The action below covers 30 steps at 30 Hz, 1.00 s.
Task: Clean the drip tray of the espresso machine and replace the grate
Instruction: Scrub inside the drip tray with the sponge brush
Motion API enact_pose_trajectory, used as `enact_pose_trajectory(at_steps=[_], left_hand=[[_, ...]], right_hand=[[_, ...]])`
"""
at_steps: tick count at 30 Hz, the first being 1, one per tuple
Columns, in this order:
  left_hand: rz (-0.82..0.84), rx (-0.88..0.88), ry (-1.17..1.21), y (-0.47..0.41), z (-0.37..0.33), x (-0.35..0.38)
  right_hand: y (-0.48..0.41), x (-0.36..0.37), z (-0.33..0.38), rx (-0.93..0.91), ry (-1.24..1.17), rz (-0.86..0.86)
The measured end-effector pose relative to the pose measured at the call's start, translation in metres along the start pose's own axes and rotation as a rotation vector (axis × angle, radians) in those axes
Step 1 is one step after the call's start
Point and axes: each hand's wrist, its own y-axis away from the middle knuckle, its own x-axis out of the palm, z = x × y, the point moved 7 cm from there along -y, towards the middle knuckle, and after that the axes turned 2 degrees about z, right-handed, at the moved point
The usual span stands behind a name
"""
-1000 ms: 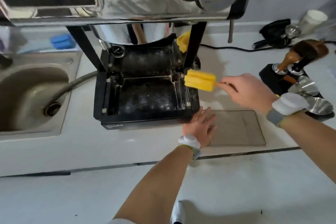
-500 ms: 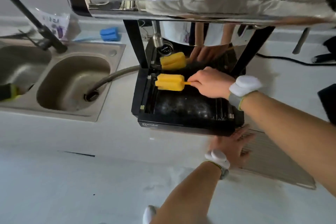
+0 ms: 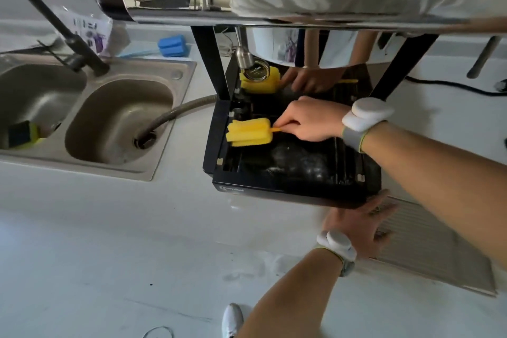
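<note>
The black drip tray [image 3: 274, 192] sits open, without its grate, under the chrome espresso machine [image 3: 274, 8]. My right hand [image 3: 310, 121] reaches into the tray and grips the thin handle of a yellow sponge brush [image 3: 249, 132], whose head lies at the tray's left side. My left hand [image 3: 356, 225] rests flat with fingers spread on the counter, at the tray's front right corner. The metal grate [image 3: 428, 244] lies flat on the counter to the right, partly under my left hand's fingers. The machine's shiny back panel mirrors the brush and hand.
A double steel sink [image 3: 109, 118] is to the left, with a grey hose [image 3: 175, 112] running from the machine into its drain and a black faucet [image 3: 55, 25] above. A blue sponge [image 3: 174, 46] lies behind it. A black cable [image 3: 452, 88] crosses the counter at right.
My right hand carried the brush from the tray's right edge across to its left side and lower into it. My left hand stayed by the grate. The view shifted right and closer.
</note>
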Motion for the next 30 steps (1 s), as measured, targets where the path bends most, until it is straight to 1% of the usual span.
enact_pose_trajectory(at_steps=[4, 5, 7, 10, 11, 12, 14, 17, 19, 20, 22, 23, 25, 28, 29, 30], left_hand=[[0.000, 0.018, -0.039, -0.001, 0.001, 0.000], [0.005, 0.018, -0.033, 0.000, 0.001, 0.001], [-0.011, 0.024, -0.030, 0.000, 0.000, 0.002], [-0.039, 0.024, -0.020, 0.000, 0.000, 0.003], [-0.045, 0.022, -0.018, 0.001, 0.001, 0.004], [-0.053, 0.019, -0.019, 0.001, 0.001, 0.005], [-0.062, 0.014, -0.027, -0.001, 0.001, 0.005], [-0.048, 0.016, -0.009, -0.001, 0.001, 0.005], [-0.040, 0.019, 0.016, 0.000, 0.001, 0.005], [-0.046, 0.018, 0.025, 0.001, 0.001, 0.004], [-0.056, 0.014, 0.033, 0.001, 0.000, 0.003], [-0.056, 0.015, 0.031, 0.001, 0.000, 0.002], [-0.046, 0.015, 0.027, 0.001, 0.001, 0.002], [-0.039, 0.011, 0.028, 0.000, 0.002, 0.001], [-0.039, 0.012, 0.023, 0.000, 0.002, 0.000], [-0.042, 0.013, 0.020, 0.000, 0.002, 0.000]], right_hand=[[0.027, 0.020, -0.024, 0.059, 0.047, 0.320], [0.034, 0.016, -0.029, 0.065, 0.077, 0.359], [0.038, -0.003, -0.037, 0.074, 0.098, 0.333], [0.025, -0.027, -0.032, 0.058, -0.062, 0.144], [0.019, -0.025, -0.026, 0.047, -0.091, 0.094], [0.013, -0.017, -0.019, 0.043, -0.103, 0.079], [0.007, 0.010, -0.009, 0.066, -0.134, 0.163], [0.017, 0.030, -0.018, 0.161, -0.198, 0.383], [0.032, 0.022, -0.034, 0.214, -0.120, 0.490], [0.038, 0.012, -0.043, 0.236, -0.063, 0.507], [0.047, -0.012, -0.057, 0.271, 0.039, 0.484], [0.048, -0.023, -0.061, 0.276, 0.087, 0.442], [0.040, -0.038, -0.055, 0.232, 0.094, 0.285], [0.017, -0.034, -0.028, 0.123, 0.031, -0.014], [0.012, -0.028, -0.023, 0.119, 0.028, -0.066], [0.010, -0.019, -0.021, 0.131, 0.029, -0.072]])
